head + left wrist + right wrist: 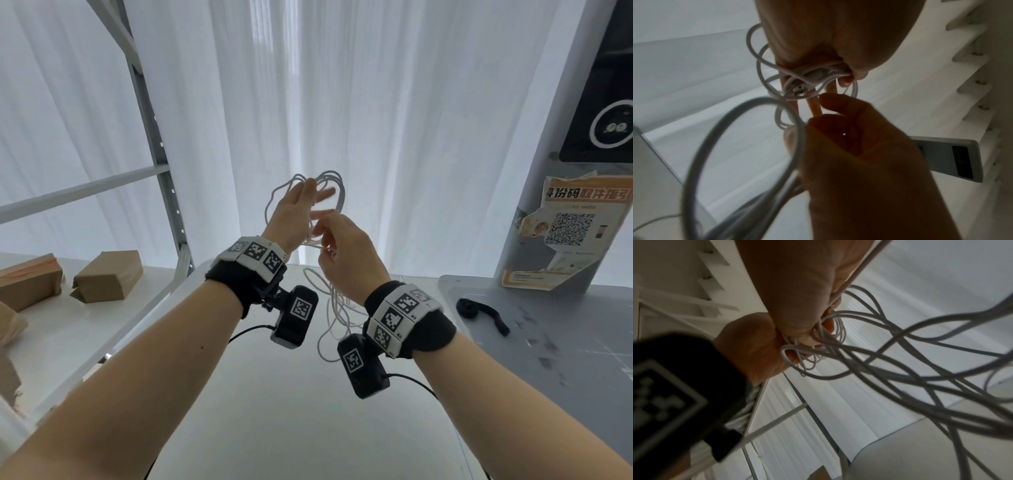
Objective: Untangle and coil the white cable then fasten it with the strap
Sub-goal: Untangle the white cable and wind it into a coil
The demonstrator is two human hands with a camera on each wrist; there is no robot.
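Note:
I hold the tangled white cable (342,198) up in front of the curtain with both hands. My left hand (293,209) has several loops draped over its fingers. In the left wrist view its thumb and fingers pinch the bunched cable (813,75), and a plug end (799,90) pokes out of the bunch. My right hand (346,253), just below and right of the left, pinches a strand (841,331). More loose loops hang below the hands towards the table. The black strap (479,310) lies on the grey mat (565,359) to the right, and neither hand touches it.
A white table (291,428) is below my arms. Brown cardboard boxes (108,274) lie on the surface at the left, beside a grey metal shelf frame (161,154). A kiosk with an orange QR poster (575,222) stands at the right.

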